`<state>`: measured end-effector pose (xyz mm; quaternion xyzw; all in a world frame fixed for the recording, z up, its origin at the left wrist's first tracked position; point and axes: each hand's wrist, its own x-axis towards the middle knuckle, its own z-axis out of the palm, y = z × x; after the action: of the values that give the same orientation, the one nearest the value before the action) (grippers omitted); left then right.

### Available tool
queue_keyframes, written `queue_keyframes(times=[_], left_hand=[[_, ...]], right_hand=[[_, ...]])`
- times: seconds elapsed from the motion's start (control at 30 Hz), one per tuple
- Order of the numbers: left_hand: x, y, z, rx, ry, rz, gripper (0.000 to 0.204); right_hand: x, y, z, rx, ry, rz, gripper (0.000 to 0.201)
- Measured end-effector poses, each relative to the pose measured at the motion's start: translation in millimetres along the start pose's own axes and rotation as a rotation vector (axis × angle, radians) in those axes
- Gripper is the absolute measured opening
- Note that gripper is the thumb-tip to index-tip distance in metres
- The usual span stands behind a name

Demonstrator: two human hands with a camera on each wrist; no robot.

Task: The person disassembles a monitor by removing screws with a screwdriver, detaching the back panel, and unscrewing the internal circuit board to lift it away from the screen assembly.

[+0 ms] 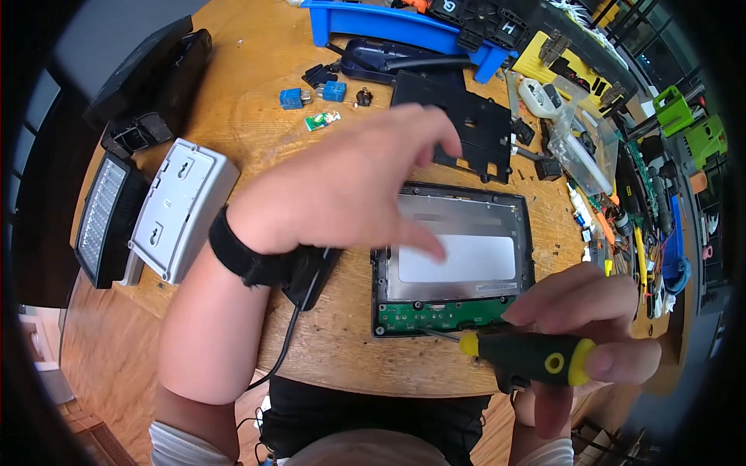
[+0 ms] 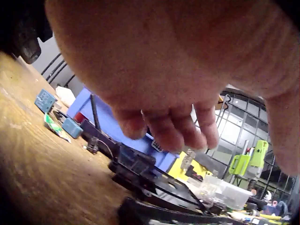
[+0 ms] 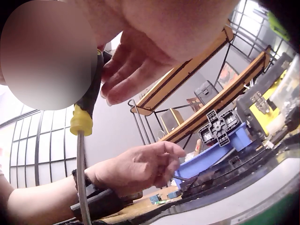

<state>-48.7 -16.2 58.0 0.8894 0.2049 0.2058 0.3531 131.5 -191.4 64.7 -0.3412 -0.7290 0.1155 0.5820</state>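
Note:
A black frame with a metal-backed panel point(image 1: 458, 256) and a green circuit board point(image 1: 443, 314) along its near edge lies on the wooden table. My right hand point(image 1: 594, 318) grips a black and yellow screwdriver point(image 1: 528, 356), whose tip is at the green board; the shaft point(image 3: 81, 173) also shows in the right wrist view. Above the panel's left part hangs my left hand point(image 1: 365, 179), fingers loosely bent and thumb apart, holding nothing. In the left wrist view the palm point(image 2: 154, 61) and fingers cover the upper part.
Behind the panel lies a black plastic plate point(image 1: 466, 124). Two blue relays point(image 1: 292, 99) and a blue bin point(image 1: 388, 23) are farther back. A white case point(image 1: 183, 206) stands at left, beside black housings. Tools and a clear box point(image 1: 587, 147) crowd the right side.

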Motion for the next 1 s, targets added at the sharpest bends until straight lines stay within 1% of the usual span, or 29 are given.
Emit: queue_keyframes(times=[0.03,0.07,0.1,0.17,0.2,0.3,0.37,0.4,0.47,0.57,0.63,0.73,0.8,0.83,0.9,0.93,1.0], left_hand=[[0,-6,6,0.035,-0.047,0.121,0.09],[-2,-9,10,0.039,-0.044,0.12,0.09],[-4,-10,14,0.079,-0.119,0.12,0.093],[-4,-3,15,0.145,-0.266,0.096,0.102],[-4,-3,16,0.145,-0.27,0.096,0.102],[-3,-3,20,0.197,-0.27,0.117,0.096],[-2,-3,21,0.151,-0.284,0.068,0.082],[-1,-2,20,0.151,-0.284,0.07,0.082],[0,-1,18,0.167,-0.355,0.068,0.067],[1,-5,22,0.182,-0.348,0.105,0.062],[1,-6,23,0.184,-0.345,0.114,0.062],[1,-7,24,0.194,-0.34,0.125,0.063],[0,-7,24,0.202,-0.339,0.129,0.063],[0,-7,24,0.196,-0.341,0.128,0.063],[0,-7,23,0.19,-0.341,0.127,0.063],[0,-7,23,0.188,-0.345,0.126,0.063],[0,-7,23,0.186,-0.35,0.125,0.063]], right_hand=[[-1,-2,0,-0.003,0.022,0.008,0.048],[-2,-4,1,-0.003,0.044,0.017,0.046],[-2,-3,3,0.001,0.044,0.015,0.046],[0,1,5,0.008,0.066,-0.068,0.047],[0,1,5,0.007,0.07,-0.065,0.047],[-1,-1,8,-0.079,0.077,-0.08,0.05],[-1,-5,12,-0.17,0.117,-0.009,0.05],[1,-7,10,-0.172,0.118,-0.009,0.05],[6,-10,3,-0.21,0.005,0.026,0.051],[6,-9,0,-0.223,-0.005,0.022,0.053],[7,-10,-1,-0.225,-0.013,0.028,0.054],[10,-9,-3,-0.196,-0.056,0.019,0.05],[12,-11,0,-0.106,-0.084,0.066,0.044],[14,-10,0,-0.106,-0.085,0.064,0.044],[17,-10,0,0.008,-0.135,0.076,0.037],[18,-11,0,0.008,-0.136,0.075,0.037],[19,-13,1,0.023,-0.146,0.142,0.034]])
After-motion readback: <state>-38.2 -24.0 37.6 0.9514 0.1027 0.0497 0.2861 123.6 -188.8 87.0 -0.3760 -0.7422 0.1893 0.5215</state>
